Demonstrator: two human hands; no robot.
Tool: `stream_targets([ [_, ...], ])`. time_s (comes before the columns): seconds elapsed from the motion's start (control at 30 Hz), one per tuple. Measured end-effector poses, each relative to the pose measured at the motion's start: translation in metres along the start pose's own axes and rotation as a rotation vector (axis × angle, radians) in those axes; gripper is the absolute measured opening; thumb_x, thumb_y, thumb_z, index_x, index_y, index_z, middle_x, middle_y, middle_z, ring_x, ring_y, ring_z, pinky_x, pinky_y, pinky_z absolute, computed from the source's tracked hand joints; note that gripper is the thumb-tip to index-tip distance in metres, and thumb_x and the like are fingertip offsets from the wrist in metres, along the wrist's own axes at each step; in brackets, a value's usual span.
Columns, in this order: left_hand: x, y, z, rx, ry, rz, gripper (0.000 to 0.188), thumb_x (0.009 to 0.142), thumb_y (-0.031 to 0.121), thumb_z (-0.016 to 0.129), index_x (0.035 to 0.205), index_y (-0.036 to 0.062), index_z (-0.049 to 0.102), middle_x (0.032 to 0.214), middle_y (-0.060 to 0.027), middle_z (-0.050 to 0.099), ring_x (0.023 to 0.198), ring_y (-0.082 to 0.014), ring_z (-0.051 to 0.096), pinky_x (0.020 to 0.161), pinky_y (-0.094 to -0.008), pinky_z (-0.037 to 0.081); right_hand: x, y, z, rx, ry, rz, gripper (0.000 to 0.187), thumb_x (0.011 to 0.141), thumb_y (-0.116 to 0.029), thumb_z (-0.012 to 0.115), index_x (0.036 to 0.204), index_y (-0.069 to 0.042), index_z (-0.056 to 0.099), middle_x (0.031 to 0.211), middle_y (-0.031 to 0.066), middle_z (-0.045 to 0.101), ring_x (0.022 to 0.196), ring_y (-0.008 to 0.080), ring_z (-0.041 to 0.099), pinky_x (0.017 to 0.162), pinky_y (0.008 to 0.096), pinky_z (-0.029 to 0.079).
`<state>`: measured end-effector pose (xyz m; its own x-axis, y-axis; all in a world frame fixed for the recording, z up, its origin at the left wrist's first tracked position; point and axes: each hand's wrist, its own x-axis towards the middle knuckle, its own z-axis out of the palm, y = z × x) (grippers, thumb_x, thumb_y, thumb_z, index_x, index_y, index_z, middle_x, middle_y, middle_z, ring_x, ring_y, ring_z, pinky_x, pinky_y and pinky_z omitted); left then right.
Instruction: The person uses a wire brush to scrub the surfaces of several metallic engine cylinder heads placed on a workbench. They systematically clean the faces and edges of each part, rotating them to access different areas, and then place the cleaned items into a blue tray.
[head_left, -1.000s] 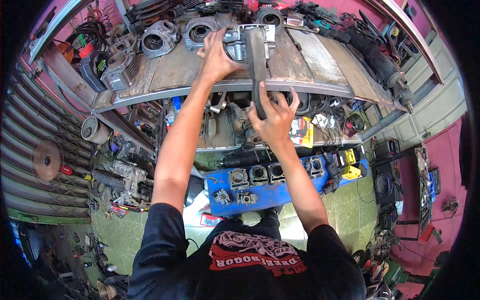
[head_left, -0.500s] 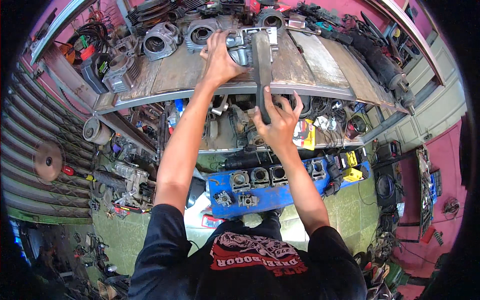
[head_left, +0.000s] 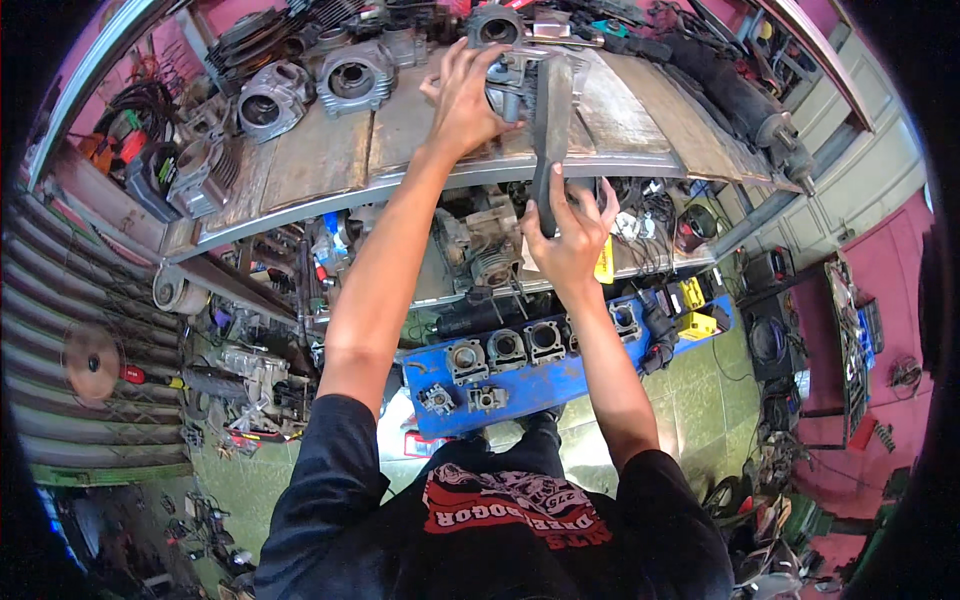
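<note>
My left hand (head_left: 466, 102) grips a silvery metal engine part (head_left: 513, 75) from its left side, above the wooden bench top. The hand hides much of the part. My right hand (head_left: 570, 238) is closed round the lower end of a long dark brush (head_left: 553, 118). The brush stands nearly upright in view, its bristle side turned left against or very close to the part; I cannot tell whether they touch. Behind the part sits a round-bored engine casting (head_left: 494, 28). Two more castings, a finned one (head_left: 356, 76) and a smaller one (head_left: 272, 100), stand to the left.
A metal-edged wooden bench (head_left: 315, 172) spans the far side, with engine parts crowded on the shelf below. Nearer stands a low blue table (head_left: 545, 388) bearing several cylinder blocks and two carburetor-like parts. A long dark cylinder (head_left: 775, 135) lies at the bench's right end.
The view has turned slightly, so the bench castings appear farther left. Both hands, with the metal part and the brush, have shifted right along the bench.
</note>
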<state>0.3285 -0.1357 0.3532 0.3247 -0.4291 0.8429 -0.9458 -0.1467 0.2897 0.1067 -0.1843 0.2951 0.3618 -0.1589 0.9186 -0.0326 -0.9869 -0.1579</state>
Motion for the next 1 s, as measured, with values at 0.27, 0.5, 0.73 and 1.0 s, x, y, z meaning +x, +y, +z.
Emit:
stream_targets([
  [0.27,0.011,0.002,0.027,0.013,-0.125,0.064,0.11,0.044,0.031,0.099,0.142,0.0309,0.051,0.143,-0.0013,0.055,0.147,-0.0301,0.033,0.103,-0.063,0.028,-0.012,0.029,-0.004,-0.061,-0.004,0.037,0.064,0.076,-0.018,0.076,0.137,-0.003,0.062,0.066,0.0071,0.067,0.087,0.021,0.067,0.108,0.0588,0.032],
  [0.5,0.016,0.001,0.013,0.005,-0.208,0.08,0.105,0.052,0.032,0.097,0.145,0.0302,0.049,0.148,-0.0018,0.052,0.149,-0.0321,0.031,0.104,-0.0665,0.027,-0.015,0.024,-0.001,-0.054,-0.011,0.034,0.064,0.076,-0.017,0.077,0.136,-0.002,0.062,0.065,0.0062,0.066,0.087,0.0214,0.066,0.107,0.0582,0.033],
  [0.73,0.006,0.002,-0.005,0.05,-0.241,-0.003,0.103,0.06,0.029,0.093,0.15,0.0321,0.043,0.151,-0.0037,0.051,0.149,-0.031,0.031,0.11,-0.0653,0.022,-0.018,0.015,-0.003,-0.064,-0.038,-0.038,0.065,0.074,-0.018,0.078,0.135,-0.003,0.063,0.064,0.0056,0.064,0.085,0.0213,0.064,0.106,0.0597,0.033],
  [1.0,-0.009,-0.01,-0.007,0.004,-0.223,-0.252,0.101,0.06,0.037,0.094,0.148,0.0185,0.048,0.14,-0.011,0.06,0.141,-0.0289,0.044,0.108,-0.0655,0.021,-0.028,0.002,-0.004,-0.071,-0.092,-0.071,0.063,0.073,-0.019,0.078,0.133,-0.007,0.065,0.066,0.0051,0.065,0.084,0.0209,0.064,0.106,0.0606,0.033],
])
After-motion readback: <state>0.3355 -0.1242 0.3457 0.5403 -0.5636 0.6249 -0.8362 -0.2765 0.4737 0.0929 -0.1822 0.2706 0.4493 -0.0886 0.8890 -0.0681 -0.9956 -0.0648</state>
